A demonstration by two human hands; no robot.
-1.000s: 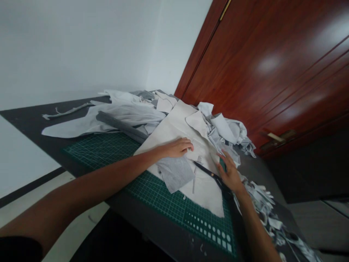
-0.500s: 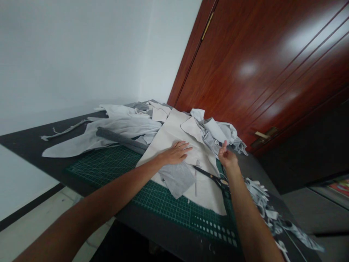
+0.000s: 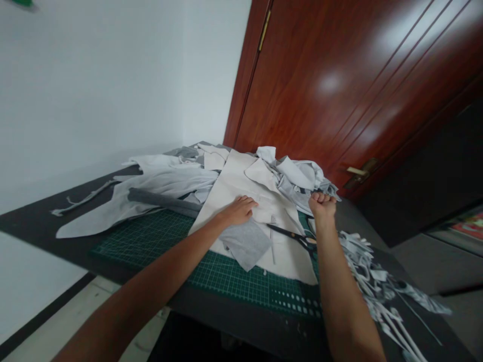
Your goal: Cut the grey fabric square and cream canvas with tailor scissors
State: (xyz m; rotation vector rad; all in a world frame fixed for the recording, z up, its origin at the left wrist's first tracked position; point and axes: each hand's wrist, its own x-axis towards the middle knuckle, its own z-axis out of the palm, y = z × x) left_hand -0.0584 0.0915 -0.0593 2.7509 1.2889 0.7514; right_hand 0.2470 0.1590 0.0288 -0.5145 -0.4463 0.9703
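The dark surface [image 3: 56, 226] carries a green cutting mat [image 3: 226, 281], with a cream fabric sheet [image 3: 237, 176] laid across it. The left hand [image 3: 238, 211] lies spread and pressed on the sheet, apparently pinning it flat against the mat. The right hand [image 3: 322, 205] is curled into a fist beside the sheet's right edge; any cloth in its grip cannot be confirmed. A grey fabric scrap [image 3: 241, 245] and black-handled scissors [image 3: 290, 235] rest on the sheet, untouched by either hand.
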